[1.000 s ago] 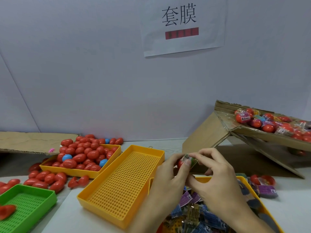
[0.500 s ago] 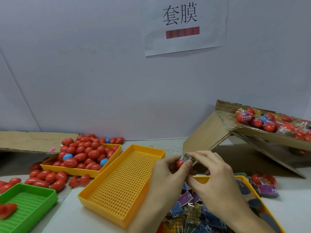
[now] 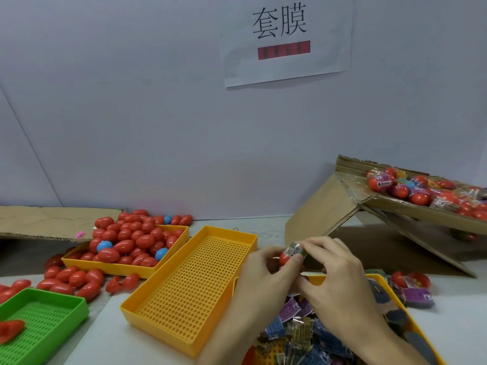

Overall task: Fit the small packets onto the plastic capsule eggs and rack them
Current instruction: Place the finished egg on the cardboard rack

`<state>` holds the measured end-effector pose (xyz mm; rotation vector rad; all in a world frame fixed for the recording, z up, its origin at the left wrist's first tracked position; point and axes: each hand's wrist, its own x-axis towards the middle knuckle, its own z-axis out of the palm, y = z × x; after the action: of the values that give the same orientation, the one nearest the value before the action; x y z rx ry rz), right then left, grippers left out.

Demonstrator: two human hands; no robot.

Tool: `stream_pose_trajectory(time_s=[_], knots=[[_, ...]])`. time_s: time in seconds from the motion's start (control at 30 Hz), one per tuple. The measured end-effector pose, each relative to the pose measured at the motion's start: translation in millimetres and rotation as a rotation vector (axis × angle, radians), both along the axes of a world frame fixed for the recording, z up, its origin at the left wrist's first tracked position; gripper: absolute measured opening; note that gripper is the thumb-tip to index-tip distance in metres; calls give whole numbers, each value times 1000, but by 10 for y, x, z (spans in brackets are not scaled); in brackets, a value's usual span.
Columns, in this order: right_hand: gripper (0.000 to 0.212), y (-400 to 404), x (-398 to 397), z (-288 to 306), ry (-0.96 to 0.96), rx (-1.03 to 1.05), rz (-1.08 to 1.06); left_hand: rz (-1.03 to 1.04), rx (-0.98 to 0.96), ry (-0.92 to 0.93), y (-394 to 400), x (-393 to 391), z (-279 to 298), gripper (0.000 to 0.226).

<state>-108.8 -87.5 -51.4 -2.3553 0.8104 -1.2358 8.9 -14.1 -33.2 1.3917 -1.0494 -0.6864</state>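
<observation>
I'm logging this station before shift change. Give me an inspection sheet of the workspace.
Surface: white table, crowded.
Job's things: red egg with packet partly on; empty yellow tray; tray of eggs; packets tray; cardboard rack of finished eggs.
Clutter: loose eggs, green tray.
Hands: left hand and right hand both hold the egg.
Cables: nothing seen.
Surroundings: wall sign.

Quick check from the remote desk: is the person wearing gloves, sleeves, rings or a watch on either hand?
No. The left hand and right hand are both bare: no gloves, rings or watch visible. The forearms are uncovered down to the frame edge, so no sleeves show. Fingernails look short and unpainted.
</observation>
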Motion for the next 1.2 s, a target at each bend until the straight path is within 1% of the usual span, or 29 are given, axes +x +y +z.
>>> stream_pose_trajectory(time_s=[0.1,0.17,0.23,0.27,0.37,0.53,0.6,0.7,0.87,1.1,1.2], knots=[[51,11,-6,15,-10,13,30,34,1,-74,-17,10,-28,3],[52,8,-11,14,-6,5,41,15,4,-176,-28,12,-40,15],[52,-1,-15,3,2,-11,43,19,32,-252,-31,20,-52,33],[53,-7,-14,-2,6,-14,42,25,48,-272,-31,30,-52,38],[55,-20,-9,-15,14,-15,42,23,79,-296,-19,44,-26,41],[54,-23,-9,-12,7,-8,60,6,101,-266,8,62,-21,38],[55,-15,-10,-1,0,1,80,11,77,-254,11,48,-17,32],[53,5,-10,17,-7,2,117,-14,49,-162,-5,25,-5,27],[52,19,-14,23,-48,26,140,-65,58,-84,-16,13,-2,28],[50,29,-3,24,-79,75,159,-52,48,-95,-8,32,-18,28],[50,25,-9,41,-99,105,174,-51,24,-47,-8,20,1,27]])
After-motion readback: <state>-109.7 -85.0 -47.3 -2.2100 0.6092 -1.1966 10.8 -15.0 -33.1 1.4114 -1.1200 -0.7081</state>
